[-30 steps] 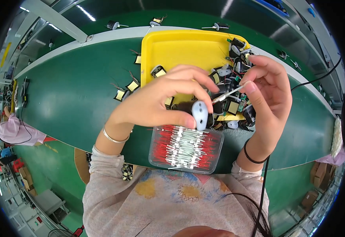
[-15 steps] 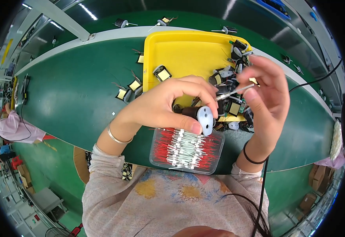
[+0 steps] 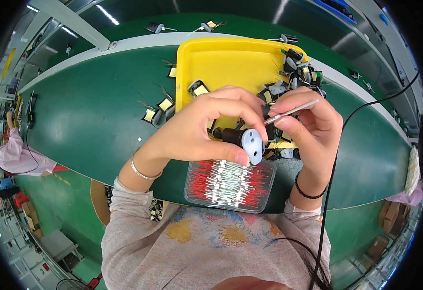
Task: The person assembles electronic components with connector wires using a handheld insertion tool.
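Observation:
My left hand (image 3: 194, 128) is closed round a small black cylindrical part with a pale cap (image 3: 253, 146). The cap has holes in its face and points toward me, with the thumb against its lower edge. In my right hand (image 3: 313, 128), thumb and fingers pinch a thin pale rod (image 3: 302, 107). The rod slants up to the right, its lower end beside my left fingertips. Whether the left fingers touch that end I cannot tell. Below both hands lies a clear plastic box (image 3: 269, 193) of red and white thin-leaded pieces.
Behind my hands, a yellow tray (image 3: 221, 58) holds several black parts heaped at its right side. More parts (image 3: 166, 104) lie on the green table left of the tray. Others (image 3: 157, 27) sit on the green strip beyond. A black cable (image 3: 349, 125) hangs at right; a person (image 3: 20, 152) sits far left.
My right hand has come down and left, its spread fingers closing onto the rod. The left hand has barely moved. Parts on the far green strip have shifted right.

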A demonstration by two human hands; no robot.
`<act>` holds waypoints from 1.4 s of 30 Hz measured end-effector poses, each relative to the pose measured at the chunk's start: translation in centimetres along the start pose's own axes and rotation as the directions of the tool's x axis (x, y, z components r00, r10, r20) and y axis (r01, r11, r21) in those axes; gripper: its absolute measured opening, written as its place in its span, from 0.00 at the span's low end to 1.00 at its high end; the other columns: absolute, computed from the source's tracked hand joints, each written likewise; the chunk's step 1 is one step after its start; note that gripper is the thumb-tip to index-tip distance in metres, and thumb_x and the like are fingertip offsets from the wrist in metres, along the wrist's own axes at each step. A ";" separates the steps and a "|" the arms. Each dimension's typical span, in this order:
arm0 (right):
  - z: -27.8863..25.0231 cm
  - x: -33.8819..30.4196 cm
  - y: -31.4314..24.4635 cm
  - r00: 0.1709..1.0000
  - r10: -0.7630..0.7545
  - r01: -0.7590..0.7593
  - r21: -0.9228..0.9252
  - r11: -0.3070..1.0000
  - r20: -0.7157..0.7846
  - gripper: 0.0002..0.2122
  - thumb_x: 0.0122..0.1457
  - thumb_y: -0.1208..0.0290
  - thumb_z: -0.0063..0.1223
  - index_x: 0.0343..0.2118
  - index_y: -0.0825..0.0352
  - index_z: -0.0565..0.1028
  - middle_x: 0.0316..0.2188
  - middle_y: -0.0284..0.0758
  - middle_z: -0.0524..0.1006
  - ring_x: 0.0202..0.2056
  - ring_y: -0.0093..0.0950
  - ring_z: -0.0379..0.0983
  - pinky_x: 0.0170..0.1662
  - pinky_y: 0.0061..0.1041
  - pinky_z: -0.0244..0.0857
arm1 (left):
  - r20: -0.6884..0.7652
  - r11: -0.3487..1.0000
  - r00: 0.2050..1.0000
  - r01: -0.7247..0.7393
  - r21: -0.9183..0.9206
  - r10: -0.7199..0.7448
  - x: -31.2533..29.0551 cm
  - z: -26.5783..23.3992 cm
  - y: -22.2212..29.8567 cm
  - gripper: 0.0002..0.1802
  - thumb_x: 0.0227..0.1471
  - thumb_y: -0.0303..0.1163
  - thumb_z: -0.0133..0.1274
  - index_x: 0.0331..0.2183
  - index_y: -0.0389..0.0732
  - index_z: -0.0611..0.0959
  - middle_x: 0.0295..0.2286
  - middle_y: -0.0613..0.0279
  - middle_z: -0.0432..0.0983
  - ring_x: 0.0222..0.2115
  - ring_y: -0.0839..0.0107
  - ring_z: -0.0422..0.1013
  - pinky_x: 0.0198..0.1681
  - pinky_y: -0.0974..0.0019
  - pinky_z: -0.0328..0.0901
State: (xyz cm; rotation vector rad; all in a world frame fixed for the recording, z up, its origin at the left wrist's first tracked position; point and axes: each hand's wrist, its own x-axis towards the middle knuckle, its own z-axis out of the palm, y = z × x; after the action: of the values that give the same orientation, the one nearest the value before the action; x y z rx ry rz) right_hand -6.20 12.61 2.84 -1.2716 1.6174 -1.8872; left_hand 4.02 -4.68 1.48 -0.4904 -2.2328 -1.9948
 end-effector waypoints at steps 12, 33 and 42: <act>0.0 -1.9 -0.8 0.792 -0.516 0.480 -0.190 0.856 -0.325 0.12 0.43 0.81 0.59 0.30 0.73 0.68 0.25 0.40 0.72 0.25 0.32 0.72 0.25 0.23 0.69 | -0.199 0.995 0.975 -0.099 0.012 0.100 -0.4 1.3 0.0 0.22 0.35 0.24 0.62 0.35 0.37 0.71 0.34 0.50 0.73 0.38 0.60 0.70 0.45 0.60 0.59; 1.4 -2.3 -2.0 0.891 -0.414 0.329 -0.367 0.870 -0.183 0.09 0.45 0.78 0.57 0.28 0.72 0.68 0.21 0.39 0.72 0.24 0.30 0.69 0.26 0.23 0.64 | -0.187 0.785 0.880 -0.271 0.557 0.437 -0.2 1.8 -0.2 0.19 0.35 0.26 0.62 0.32 0.40 0.71 0.31 0.56 0.77 0.35 0.64 0.73 0.45 0.58 0.58; 1.5 -2.3 -2.1 0.842 -0.539 0.453 -0.516 0.727 -0.021 0.12 0.41 0.81 0.60 0.30 0.75 0.70 0.23 0.42 0.73 0.23 0.33 0.71 0.24 0.24 0.66 | -0.270 0.744 0.820 -0.255 0.617 0.505 -0.3 1.8 -0.5 0.17 0.35 0.24 0.61 0.31 0.40 0.74 0.30 0.59 0.78 0.34 0.67 0.74 0.44 0.61 0.59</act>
State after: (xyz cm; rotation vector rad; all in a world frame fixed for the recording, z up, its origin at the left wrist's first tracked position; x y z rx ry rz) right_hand -3.21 13.98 3.79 -1.9791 2.1073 -1.9792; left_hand 4.38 -3.02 0.73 -0.3644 -2.0654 -1.0339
